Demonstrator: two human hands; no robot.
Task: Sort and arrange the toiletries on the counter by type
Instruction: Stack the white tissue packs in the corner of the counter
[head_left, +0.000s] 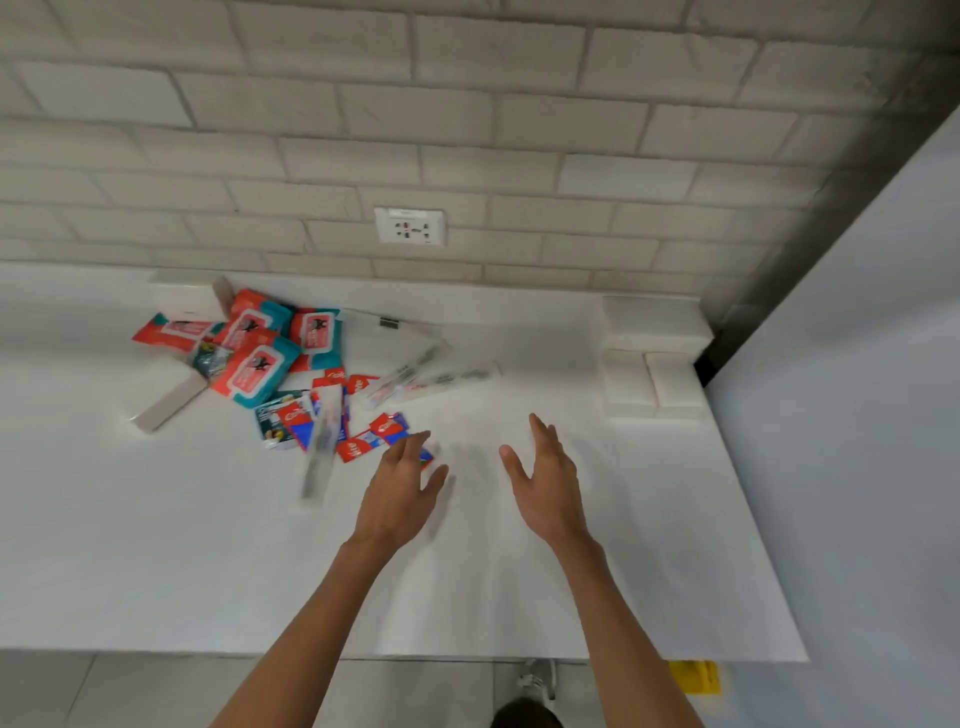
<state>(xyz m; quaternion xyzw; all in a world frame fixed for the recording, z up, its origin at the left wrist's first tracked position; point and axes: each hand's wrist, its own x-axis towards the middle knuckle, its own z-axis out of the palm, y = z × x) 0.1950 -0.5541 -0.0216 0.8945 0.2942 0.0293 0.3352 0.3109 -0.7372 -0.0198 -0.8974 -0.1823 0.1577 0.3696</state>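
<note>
- Toiletries (332, 395) lie in one mixed heap on the far-left part of the desk (182, 561), so sorting looks barely begun.
- Toothpaste (363, 441) packs, red and blue, form the near edge of the heap. Wipes (258, 366) overlap at its far left, and brushes (434, 374) in clear sleeves fan out to its right.
- One stray brush (322, 447) lies across the toothpaste and points toward the near edge. Judged from that, it should be lifted off first so it does not drag the packs along.
- Left grip (400, 488) hovers over the nearest toothpaste pack with fingers loosely spread and nothing pinched. Blur hides whether it touches the pack.
- Right grip (545, 478) is spread flat, fingers straight, over bare desk just right of the heap, and holds nothing.
- The step in hand seems to be taking that nearest pack. It is probably best pinched by its edges, since a flat pack gives little to hold from above.
- The bare desk to the right and near offers room for one row per type, kept well apart from the heap.
- The wipes are soft and stacked, so I would lift the top pack first, not pull from beneath.
- White blocks (654, 358) at the far right already lie together. I cannot tell what they are.
- A long box (171, 402) lies at the left of the heap.
</note>
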